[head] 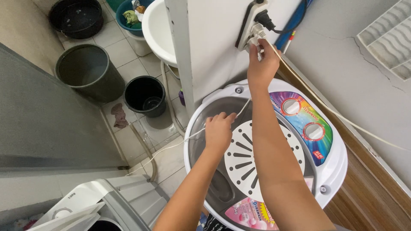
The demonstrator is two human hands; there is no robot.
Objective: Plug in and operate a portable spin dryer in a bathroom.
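Observation:
My right hand [262, 64] reaches up to a white power strip [253, 23] on the wall and grips a white plug [257, 42] at its lower socket. A black plug [266, 19] sits in the socket above. My left hand [218, 130] hovers over the open tub of a small round white washing machine [338, 171] and pinches the thin white cord [180, 143], which runs up to the plug and down to the floor. Inside the tub lies a white slotted disc [239, 160]. Two round dials [302, 119] sit on the colourful control panel.
On the tiled floor at the left stand a grey bucket [87, 72], a smaller black bucket [145, 96] and a dark basin [77, 17]. A white basin [158, 30] and a blue tub [128, 17] are at the top. Another white appliance [94, 205] is at the bottom left. A wooden ledge [368, 188] runs on the right.

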